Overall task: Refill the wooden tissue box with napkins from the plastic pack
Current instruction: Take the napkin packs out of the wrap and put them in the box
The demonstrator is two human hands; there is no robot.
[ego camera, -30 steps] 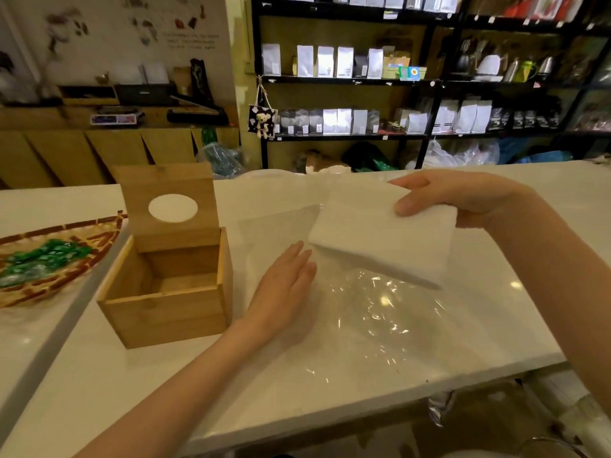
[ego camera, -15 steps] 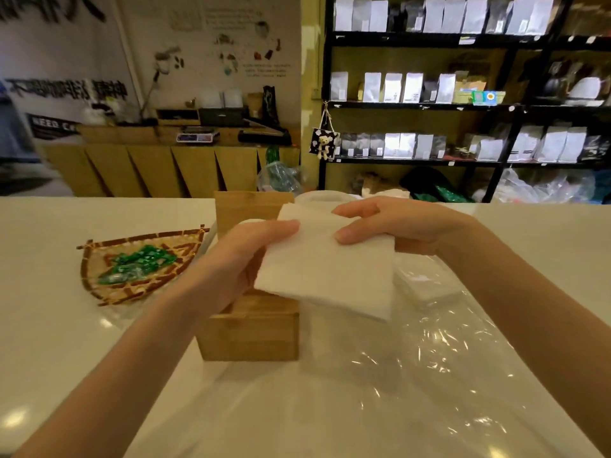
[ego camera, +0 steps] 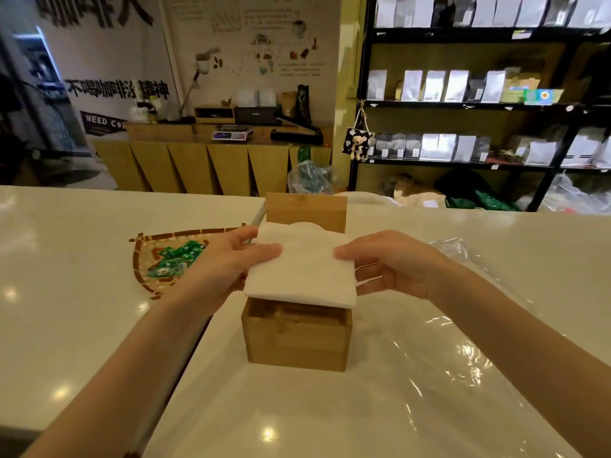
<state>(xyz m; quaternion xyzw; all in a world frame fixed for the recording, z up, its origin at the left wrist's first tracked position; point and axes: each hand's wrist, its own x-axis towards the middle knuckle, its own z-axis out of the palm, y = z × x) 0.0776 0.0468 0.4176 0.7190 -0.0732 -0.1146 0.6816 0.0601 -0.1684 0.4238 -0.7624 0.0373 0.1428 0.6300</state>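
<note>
A white stack of napkins (ego camera: 302, 269) hovers flat just above the open wooden tissue box (ego camera: 296, 338) on the white counter. My left hand (ego camera: 224, 271) grips the stack's left edge, thumb on top. My right hand (ego camera: 393, 264) grips its right edge the same way. The box's hinged lid (ego camera: 305, 211) stands upright behind the stack, its round hole mostly hidden by the napkins. The box's inside looks bare wood where it shows under the stack. The clear plastic pack (ego camera: 463, 358) lies flattened and crinkled on the counter to the right of the box.
A woven tray (ego camera: 145, 259) with green wrapped packets sits left of the box. A seam in the counter (ego camera: 185, 352) runs along the box's left side. Behind the counter stand black shelves of pouches (ego camera: 463, 94) and a wooden sideboard.
My left hand left the plastic pack and took the stack's left edge. Both hands carried the napkins left, from over the pack to directly above the open box, and levelled them.
</note>
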